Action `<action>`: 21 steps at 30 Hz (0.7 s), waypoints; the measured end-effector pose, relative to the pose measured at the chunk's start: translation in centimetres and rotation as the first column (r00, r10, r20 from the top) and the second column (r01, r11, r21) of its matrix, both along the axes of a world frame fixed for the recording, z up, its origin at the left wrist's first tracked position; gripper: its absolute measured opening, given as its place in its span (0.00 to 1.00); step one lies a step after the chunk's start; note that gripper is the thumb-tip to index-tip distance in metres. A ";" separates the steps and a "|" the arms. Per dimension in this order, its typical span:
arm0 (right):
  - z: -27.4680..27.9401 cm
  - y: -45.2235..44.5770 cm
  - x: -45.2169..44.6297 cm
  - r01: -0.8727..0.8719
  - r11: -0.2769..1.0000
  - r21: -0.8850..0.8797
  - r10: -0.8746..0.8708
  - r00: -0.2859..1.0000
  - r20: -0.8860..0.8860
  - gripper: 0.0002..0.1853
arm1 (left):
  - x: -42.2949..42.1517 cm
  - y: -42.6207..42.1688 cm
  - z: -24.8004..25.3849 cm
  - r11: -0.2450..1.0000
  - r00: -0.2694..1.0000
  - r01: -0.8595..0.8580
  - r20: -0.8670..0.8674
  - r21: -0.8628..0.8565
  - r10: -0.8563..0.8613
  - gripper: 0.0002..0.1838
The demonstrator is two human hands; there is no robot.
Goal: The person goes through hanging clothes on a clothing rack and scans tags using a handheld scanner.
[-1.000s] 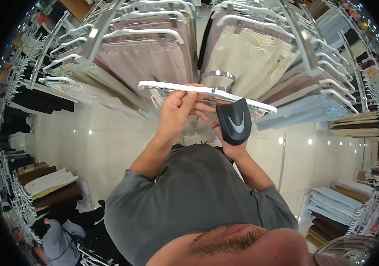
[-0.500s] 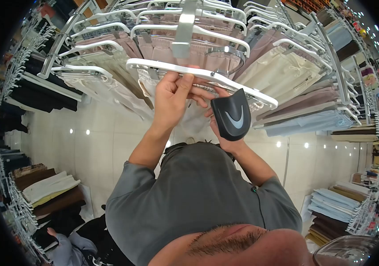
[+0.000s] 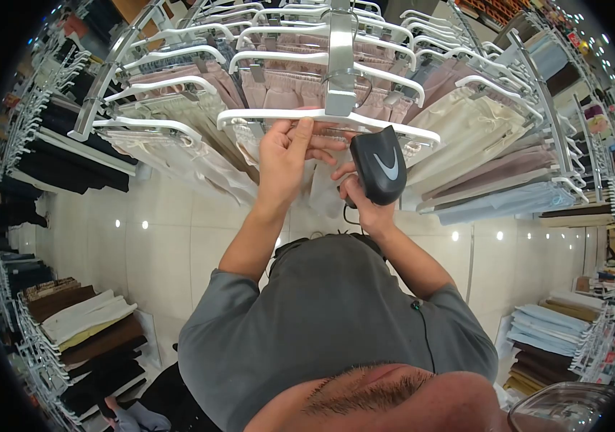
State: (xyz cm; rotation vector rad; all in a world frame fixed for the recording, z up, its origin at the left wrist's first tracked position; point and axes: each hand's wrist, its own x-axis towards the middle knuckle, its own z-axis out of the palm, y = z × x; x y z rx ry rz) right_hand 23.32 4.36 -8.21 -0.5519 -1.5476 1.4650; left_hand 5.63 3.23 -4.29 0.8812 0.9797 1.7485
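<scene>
A white hanger (image 3: 264, 115) with a pale garment (image 3: 250, 137) clipped below it lies across the front end of a metal rack arm (image 3: 340, 68). My left hand (image 3: 286, 151) pinches the bar of this hanger left of its middle, thumb on top. In my right hand (image 3: 369, 205) is a black handheld device (image 3: 379, 167) with a grey curved mark, its head raised just below the hanger's right half. A dark cable hangs from the device. The hanger's hook is hard to make out against the metal arm.
Pink trousers (image 3: 286, 88) hang behind on the same arm. Cream trousers (image 3: 459, 129) hang to the right and off-white ones (image 3: 178, 155) to the left, on other metal arms. Folded clothes (image 3: 549, 327) are at the lower right. Another person's sleeve (image 3: 142, 417) shows at the lower left.
The held hanger has gone from slanted beside the rack to nearly level at the end of the middle arm. The device has stayed near its right half. The rack has shifted in view.
</scene>
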 end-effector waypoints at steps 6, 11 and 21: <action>-1.4 0.1 -0.6 0.046 0.997 0.069 -0.043 0.998 -0.039 0.29 | -0.5 -0.1 -0.7 1.000 0.998 -0.025 0.048 -0.008 0.026 0.18; -1.2 -0.5 -1.0 0.083 0.997 0.000 -0.082 0.984 -0.159 0.34 | -0.2 -0.7 -1.7 1.000 0.999 0.006 0.043 -0.016 -0.006 0.18; -4.9 -1.0 5.3 -0.147 0.944 0.294 0.064 0.960 0.273 0.27 | 1.6 -0.3 -1.4 0.999 0.999 0.044 0.001 -0.020 -0.044 0.17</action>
